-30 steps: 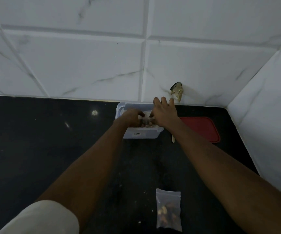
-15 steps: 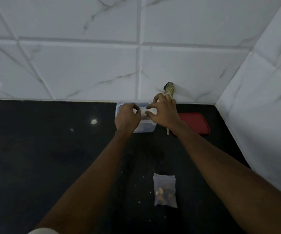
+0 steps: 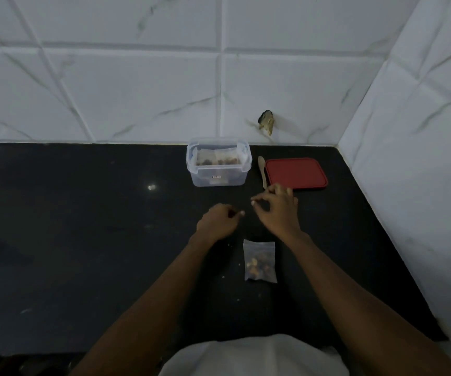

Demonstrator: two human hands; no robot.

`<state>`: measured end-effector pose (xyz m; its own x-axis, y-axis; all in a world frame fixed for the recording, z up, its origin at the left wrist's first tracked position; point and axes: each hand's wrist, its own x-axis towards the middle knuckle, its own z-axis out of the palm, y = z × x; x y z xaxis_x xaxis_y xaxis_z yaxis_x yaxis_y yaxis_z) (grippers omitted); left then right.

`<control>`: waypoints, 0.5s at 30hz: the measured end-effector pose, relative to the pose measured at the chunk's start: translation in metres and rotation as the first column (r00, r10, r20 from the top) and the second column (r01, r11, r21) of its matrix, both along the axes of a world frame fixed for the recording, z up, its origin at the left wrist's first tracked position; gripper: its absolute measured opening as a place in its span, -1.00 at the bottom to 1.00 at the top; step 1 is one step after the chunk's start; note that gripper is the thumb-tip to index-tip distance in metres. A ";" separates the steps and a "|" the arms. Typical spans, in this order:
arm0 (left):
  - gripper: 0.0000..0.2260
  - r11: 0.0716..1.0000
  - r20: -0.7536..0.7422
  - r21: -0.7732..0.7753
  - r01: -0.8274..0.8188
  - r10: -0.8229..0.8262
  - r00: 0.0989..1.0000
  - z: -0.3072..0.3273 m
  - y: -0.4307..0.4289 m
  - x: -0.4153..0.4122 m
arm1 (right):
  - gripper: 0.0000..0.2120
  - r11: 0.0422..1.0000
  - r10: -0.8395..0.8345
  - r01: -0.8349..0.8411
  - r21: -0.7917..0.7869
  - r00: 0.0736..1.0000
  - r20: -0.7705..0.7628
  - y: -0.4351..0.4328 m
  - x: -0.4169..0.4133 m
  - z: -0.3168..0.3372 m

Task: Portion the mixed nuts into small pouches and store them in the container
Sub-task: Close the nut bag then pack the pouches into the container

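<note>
Black stone countertop [image 3: 83,218] ran back to a wall of white marbled tiles [image 3: 137,90], which turned a corner on the right. A chipped hole [image 3: 266,125] showed in the back wall low down.

Both of the person's hands hovered above the counter, close together but not touching. The left hand [image 3: 217,221] had its fingers [image 3: 233,214] curled in toward the palm, and nothing showed in them. The right hand [image 3: 278,213] had its fingers [image 3: 258,202] bent too, the forefinger tip drawn to the thumb as in a pinch; nothing could be seen between them.

Beyond the fingertips of both hands, well apart from them and near the wall, stood the clear container [image 3: 205,178], open at the top. Filled pouches [image 3: 216,158] stood upright inside it. Just past the right hand's knuckles lay a wooden spoon [image 3: 261,169], its bowl toward the wall. To the right of the spoon and just beside it lay the red lid [image 3: 296,173], flat on the counter, its near edge close to the right fingers.

Behind the fingers, on the person's side and between the two forearms, one small clear pouch [image 3: 260,260] lay flat on the counter, holding mixed nuts [image 3: 258,265] in its lower half. Neither hand touched it. A few crumbs [image 3: 239,265] were scattered near it. A white garment [image 3: 254,356] filled the bottom edge.
</note>
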<state>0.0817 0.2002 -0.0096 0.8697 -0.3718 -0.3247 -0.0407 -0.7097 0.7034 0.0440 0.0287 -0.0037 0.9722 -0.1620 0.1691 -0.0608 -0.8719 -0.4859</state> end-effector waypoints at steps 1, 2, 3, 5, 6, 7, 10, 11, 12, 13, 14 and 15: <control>-0.77 0.999 -0.023 0.006 0.035 -0.035 0.999 -0.005 -0.001 -0.007 | -0.85 1.000 -0.015 0.015 0.011 0.999 -0.033 -0.001 -0.009 -0.005; -0.75 0.997 -0.031 0.029 0.065 -0.064 0.997 -0.011 -0.002 -0.014 | -0.84 0.999 -0.030 0.031 0.020 0.997 -0.072 -0.002 -0.017 -0.010; -0.72 0.993 -0.020 0.070 0.090 -0.089 0.996 -0.016 -0.003 -0.021 | -0.84 0.998 -0.044 0.048 0.030 0.993 -0.109 -0.003 -0.025 -0.015; -0.70 0.981 0.038 0.154 0.120 -0.127 0.991 -0.024 -0.004 -0.030 | -0.82 0.996 -0.057 0.066 0.052 0.984 -0.170 -0.006 -0.039 -0.022; -0.72 0.976 0.057 0.173 0.128 -0.140 0.988 -0.027 -0.005 -0.034 | -0.81 0.995 -0.056 0.071 0.068 0.979 -0.198 -0.007 -0.046 -0.025; -0.75 0.975 0.069 0.178 0.134 -0.149 0.986 -0.029 -0.004 -0.036 | -0.80 0.993 -0.055 0.076 0.088 0.973 -0.224 -0.007 -0.052 -0.027; -0.91 0.983 0.081 0.136 0.124 -0.136 0.987 -0.033 -0.004 -0.039 | -0.77 0.989 -0.050 0.087 0.120 0.957 -0.285 -0.009 -0.069 -0.035; -0.94 0.989 0.068 0.097 0.107 -0.114 0.991 -0.034 -0.004 -0.039 | -0.77 0.990 -0.045 0.082 0.111 0.952 -0.304 -0.009 -0.073 -0.037; -0.96 0.996 0.040 0.039 0.085 -0.086 0.995 -0.034 -0.004 -0.038 | -0.77 0.992 -0.042 0.077 0.098 0.947 -0.319 -0.009 -0.076 -0.039; -0.96 0.998 -0.005 -0.038 0.052 -0.053 0.999 -0.033 -0.004 -0.038 | -0.78 0.993 -0.046 0.080 0.092 0.944 -0.326 -0.009 -0.077 -0.041; -0.95 0.992 -0.066 -0.129 0.009 -0.018 0.998 -0.030 -0.004 -0.040 | -0.79 0.990 -0.052 0.091 0.105 0.944 -0.325 -0.008 -0.077 -0.041; -0.93 0.973 -0.138 -0.227 -0.048 0.016 0.990 -0.026 -0.005 -0.042 | -0.81 0.982 -0.053 0.107 0.158 0.947 -0.316 -0.007 -0.076 -0.040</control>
<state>0.0397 0.1956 -0.0353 0.8368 -0.4226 -0.3481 0.0849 -0.5280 0.8450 -0.0317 0.0217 -0.0436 0.9546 -0.2415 -0.1742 -0.2977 -0.7635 -0.5730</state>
